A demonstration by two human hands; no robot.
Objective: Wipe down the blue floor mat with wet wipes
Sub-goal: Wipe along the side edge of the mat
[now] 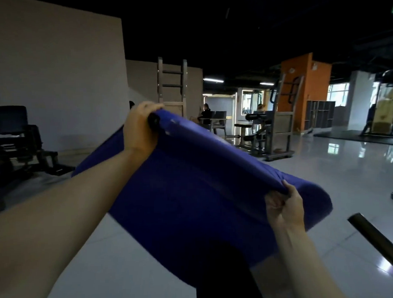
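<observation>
The mat (192,182) is in the air in front of the person, lifted off the floor (327,172), and its upper edge runs on a slope from the high left corner down to the right. The left hand (139,126) grips the high corner with fingers curled over the edge. The right hand (286,209) pinches the lower end of the same edge, where the blue material makes folds. The rest of the mat hangs down and bends. Under the mat the floor is of grey glossy tiles that reflect the light. Left of the mat stands a black machine (17,143) against a pale wall (52,76). Behind the mat there is a ladder-like frame (172,86), a seated person (205,113) and an orange pillar (305,87). Right of the mat are bright windows (337,92), and below them a dark bar (379,240) comes into view. The ceiling is black.
</observation>
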